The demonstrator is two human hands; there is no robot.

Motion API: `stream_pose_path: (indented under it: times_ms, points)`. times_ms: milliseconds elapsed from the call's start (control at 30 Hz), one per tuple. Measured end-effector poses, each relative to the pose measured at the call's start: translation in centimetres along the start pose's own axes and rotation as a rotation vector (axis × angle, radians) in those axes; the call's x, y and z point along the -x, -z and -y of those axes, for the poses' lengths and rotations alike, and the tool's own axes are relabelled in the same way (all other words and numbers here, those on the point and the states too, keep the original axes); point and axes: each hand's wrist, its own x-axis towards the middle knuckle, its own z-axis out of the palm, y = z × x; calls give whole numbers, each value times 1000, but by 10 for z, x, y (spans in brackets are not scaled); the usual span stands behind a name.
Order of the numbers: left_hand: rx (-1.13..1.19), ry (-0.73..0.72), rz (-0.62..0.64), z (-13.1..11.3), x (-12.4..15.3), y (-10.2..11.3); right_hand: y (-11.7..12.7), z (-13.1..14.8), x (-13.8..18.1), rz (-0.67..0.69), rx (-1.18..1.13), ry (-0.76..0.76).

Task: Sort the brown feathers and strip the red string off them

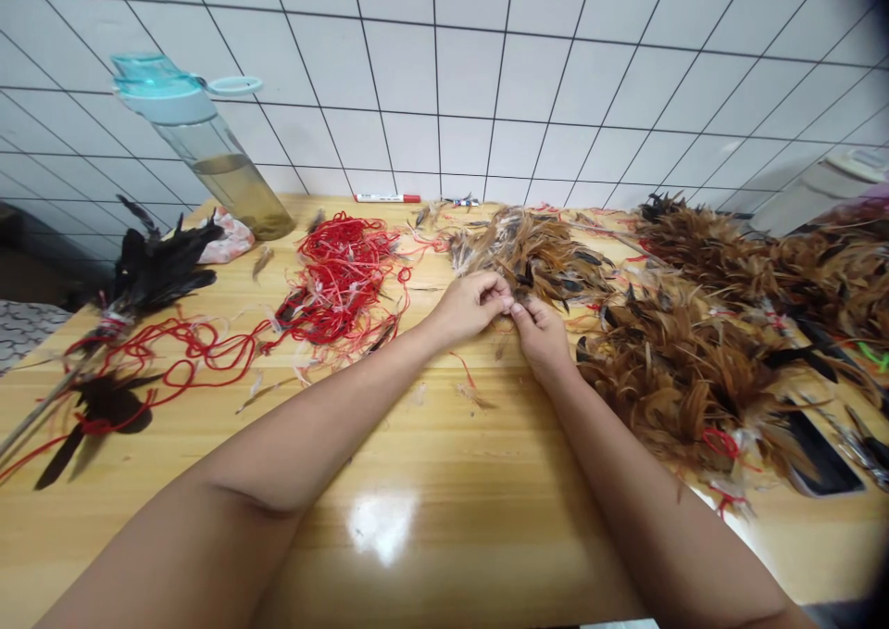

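Observation:
Both my hands meet at the middle of the wooden table (417, 481). My left hand (470, 303) has its fingers curled and pinched at the near edge of a loose heap of brown feathers (532, 254). Touching it fingertip to fingertip, my right hand (542, 333) is also pinched on the same small bunch of feathers. What exactly sits between the fingertips is too small to make out beyond feather tips.
A tangle of red string (340, 277) lies left of my hands. Black feathers bound to a stick (149, 272) lie at far left. A water bottle (208, 147) stands at back left, a marker (387, 198) by the tiled wall. Big brown feather piles (694, 360) and a phone (823, 453) fill the right.

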Motion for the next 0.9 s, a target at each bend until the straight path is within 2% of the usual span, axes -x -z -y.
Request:
stream_pose_path:
  times_ms: [167, 300, 567, 700, 900]
  points:
    - [472, 203, 34, 5, 0, -5, 1, 1, 0, 59, 0, 34]
    - [657, 320, 56, 7, 0, -5, 2, 4, 1, 102, 9, 40]
    - [706, 255, 161, 10, -1, 2, 1, 0, 1, 109, -13, 29]
    - [723, 244, 210, 11, -1, 3, 2, 1, 0, 166, -105, 3]
    - [782, 262, 221, 10, 0, 3, 5, 10, 0, 207, -150, -7]
